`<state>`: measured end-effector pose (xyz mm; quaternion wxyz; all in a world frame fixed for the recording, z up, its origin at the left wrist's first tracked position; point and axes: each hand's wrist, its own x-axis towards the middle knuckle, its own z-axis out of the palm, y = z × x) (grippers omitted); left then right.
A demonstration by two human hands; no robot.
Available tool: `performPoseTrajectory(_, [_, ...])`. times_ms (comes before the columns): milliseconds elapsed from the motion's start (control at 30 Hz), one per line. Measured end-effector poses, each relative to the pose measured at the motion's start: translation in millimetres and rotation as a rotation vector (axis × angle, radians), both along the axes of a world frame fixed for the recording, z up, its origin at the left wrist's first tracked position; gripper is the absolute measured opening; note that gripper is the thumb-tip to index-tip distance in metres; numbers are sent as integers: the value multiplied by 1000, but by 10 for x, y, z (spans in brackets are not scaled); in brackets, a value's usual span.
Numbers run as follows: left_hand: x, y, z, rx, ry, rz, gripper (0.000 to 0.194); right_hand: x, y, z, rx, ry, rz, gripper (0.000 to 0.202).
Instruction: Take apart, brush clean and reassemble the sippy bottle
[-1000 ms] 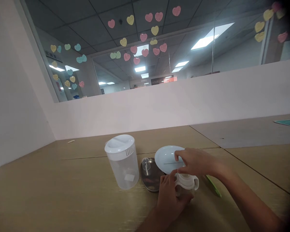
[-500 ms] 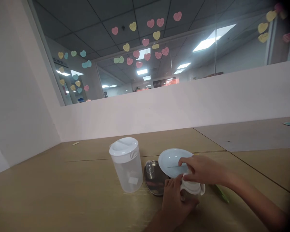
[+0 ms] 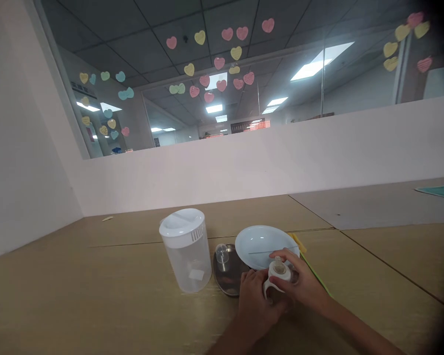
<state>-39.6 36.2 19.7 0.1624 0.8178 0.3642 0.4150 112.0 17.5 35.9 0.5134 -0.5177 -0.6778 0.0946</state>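
A baby bottle (image 3: 280,270) with a white collar, a clear teat on top and a white side handle is held upright between my hands. My left hand (image 3: 257,301) is closed around its lower body, which the fingers mostly hide. At the collar, the fingers of my right hand (image 3: 299,278) wrap round from the right. Behind them lies a pale blue-white plate (image 3: 259,239) with a thin rod across it. To the left, a clear dome-shaped cap (image 3: 222,253) rests on a round steel tray (image 3: 227,283).
A tall translucent pitcher (image 3: 187,256) with a white lid stands left of the tray. Right of the plate lies a yellow and green long thing (image 3: 311,264), partly behind my right arm. A low white wall (image 3: 244,172) bounds the table; a teal mat (image 3: 438,191) lies far right.
My right hand has come down from above the bottle's top to its collar, so the teat now shows. The handle has turned from the right side to the left front. The view has shifted slightly.
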Motion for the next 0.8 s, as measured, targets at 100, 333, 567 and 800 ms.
performPoseTrajectory(100, [-54,-5,26,16,29,-37,43,-6,-19,-89,59,5,21,31])
performPoseTrajectory(333, [-413,267,202,227,-41,32,39,12,-49,-180,198,-92,-26,32])
performPoseTrajectory(567, [-723,791,19,291,304,269,43,9,-80,-133,184,-140,-26,27])
performPoseTrajectory(800, [-626,666,63,157,294,324,35,30,-94,-115,151,-149,-25,27])
